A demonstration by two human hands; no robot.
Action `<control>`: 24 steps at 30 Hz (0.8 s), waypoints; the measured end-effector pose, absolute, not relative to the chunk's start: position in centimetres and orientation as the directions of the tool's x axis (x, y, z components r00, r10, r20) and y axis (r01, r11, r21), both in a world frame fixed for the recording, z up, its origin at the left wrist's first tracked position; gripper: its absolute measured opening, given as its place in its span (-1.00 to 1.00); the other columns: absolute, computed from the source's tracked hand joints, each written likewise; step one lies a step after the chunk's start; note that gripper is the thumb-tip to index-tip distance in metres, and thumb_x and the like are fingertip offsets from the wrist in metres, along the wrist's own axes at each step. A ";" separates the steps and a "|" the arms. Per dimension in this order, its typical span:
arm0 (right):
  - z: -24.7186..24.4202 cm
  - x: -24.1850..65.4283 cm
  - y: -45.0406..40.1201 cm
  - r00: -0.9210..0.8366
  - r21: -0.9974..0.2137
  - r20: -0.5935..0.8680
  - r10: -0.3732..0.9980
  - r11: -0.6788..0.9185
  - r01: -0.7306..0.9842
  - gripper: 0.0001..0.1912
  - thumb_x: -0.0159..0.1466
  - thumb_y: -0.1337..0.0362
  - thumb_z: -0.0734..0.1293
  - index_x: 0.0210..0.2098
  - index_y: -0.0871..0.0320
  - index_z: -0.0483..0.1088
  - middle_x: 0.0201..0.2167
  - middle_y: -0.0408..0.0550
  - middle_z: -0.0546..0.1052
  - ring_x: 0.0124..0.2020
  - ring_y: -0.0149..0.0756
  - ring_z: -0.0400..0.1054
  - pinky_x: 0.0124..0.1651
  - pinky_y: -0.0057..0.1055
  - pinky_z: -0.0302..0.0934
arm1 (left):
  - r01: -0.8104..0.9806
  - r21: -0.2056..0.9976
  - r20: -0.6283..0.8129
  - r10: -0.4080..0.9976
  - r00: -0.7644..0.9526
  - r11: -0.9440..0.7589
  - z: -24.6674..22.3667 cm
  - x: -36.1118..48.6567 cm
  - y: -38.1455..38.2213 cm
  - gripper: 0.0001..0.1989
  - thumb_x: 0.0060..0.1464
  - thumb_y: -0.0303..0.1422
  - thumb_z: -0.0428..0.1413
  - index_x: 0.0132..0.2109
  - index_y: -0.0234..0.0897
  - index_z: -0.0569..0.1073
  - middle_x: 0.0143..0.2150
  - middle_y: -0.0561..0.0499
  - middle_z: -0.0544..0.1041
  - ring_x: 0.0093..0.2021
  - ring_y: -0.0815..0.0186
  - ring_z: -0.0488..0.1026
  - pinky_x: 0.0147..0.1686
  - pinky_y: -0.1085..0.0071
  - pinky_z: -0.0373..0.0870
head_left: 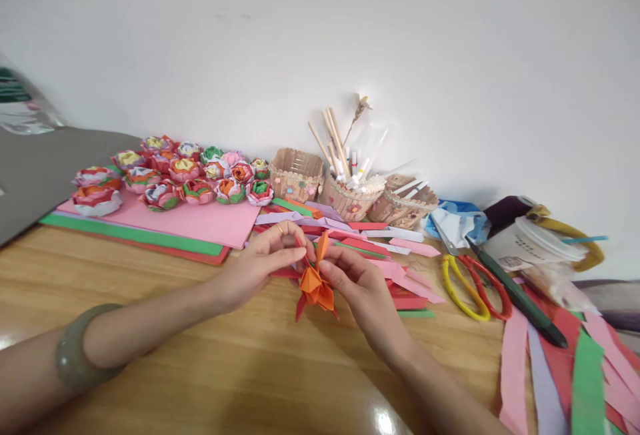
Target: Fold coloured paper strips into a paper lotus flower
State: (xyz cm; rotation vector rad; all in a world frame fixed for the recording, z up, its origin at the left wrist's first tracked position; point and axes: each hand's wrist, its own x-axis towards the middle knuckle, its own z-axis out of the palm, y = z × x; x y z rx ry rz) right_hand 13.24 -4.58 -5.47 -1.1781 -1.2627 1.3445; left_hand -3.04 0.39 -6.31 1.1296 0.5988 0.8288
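Note:
Between my two hands, above the wooden table, is a folded paper flower with orange petals and red points below. My left hand pinches a red petal at its upper left. On the other side, my right hand grips the flower near an upright orange petal, thumb in front. Fingertips of both hands are partly hidden behind the paper. Just behind my hands lie many folded paper strips in red, pink, lilac and green.
Finished paper flowers sit on stacked coloured sheets at the left. Decorated baskets line the wall, one holding sticks and pens. Scissors, a dark green-handled tool, a white tub and loose paper strips lie at right.

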 end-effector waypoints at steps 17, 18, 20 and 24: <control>-6.1 12.8 -5.2 0.021 -0.975 0.092 0.996 0.085 0.206 -0.76 0.19 0.23 0.31 -0.16 0.15 0.45 -0.34 -0.04 0.59 -0.31 -0.25 0.47 -0.22 -0.33 0.35 | -0.212 0.969 0.028 0.794 0.608 0.128 -6.5 -3.2 0.5 -0.88 -0.03 -0.32 0.14 -0.37 -0.28 0.40 -0.35 0.01 0.39 -0.30 0.30 0.36 -0.29 0.38 0.31; -6.2 12.8 -5.3 0.030 -0.965 0.119 0.992 0.109 0.238 -0.75 0.19 0.24 0.32 -0.15 0.15 0.44 -0.33 -0.03 0.59 -0.31 -0.25 0.48 -0.21 -0.32 0.36 | -0.202 0.972 0.025 0.809 0.587 0.117 -6.4 -3.2 0.4 -0.87 -0.01 -0.30 0.12 -0.38 -0.29 0.41 -0.37 0.01 0.40 -0.32 0.30 0.36 -0.29 0.38 0.31; -6.3 12.8 -5.3 0.037 -0.928 0.199 0.979 0.177 0.328 -0.78 0.20 0.28 0.31 -0.15 0.14 0.45 -0.30 -0.03 0.60 -0.28 -0.25 0.49 -0.18 -0.31 0.37 | -0.160 0.984 0.016 0.840 0.543 0.084 -6.3 -3.0 0.3 -0.88 -0.02 -0.32 0.14 -0.41 -0.29 0.39 -0.40 0.04 0.39 -0.34 0.32 0.36 -0.31 0.39 0.33; -6.4 12.9 -5.5 0.026 -0.768 0.415 0.910 0.334 0.546 -0.83 0.18 0.35 0.32 -0.21 0.11 0.47 -0.27 -0.04 0.60 -0.26 -0.23 0.49 -0.17 -0.30 0.37 | -0.106 0.994 0.046 0.899 0.436 0.000 -6.6 -2.6 -0.1 -0.80 -0.13 -0.41 0.23 -0.30 -0.27 0.39 -0.32 0.05 0.43 -0.29 0.33 0.40 -0.33 0.43 0.36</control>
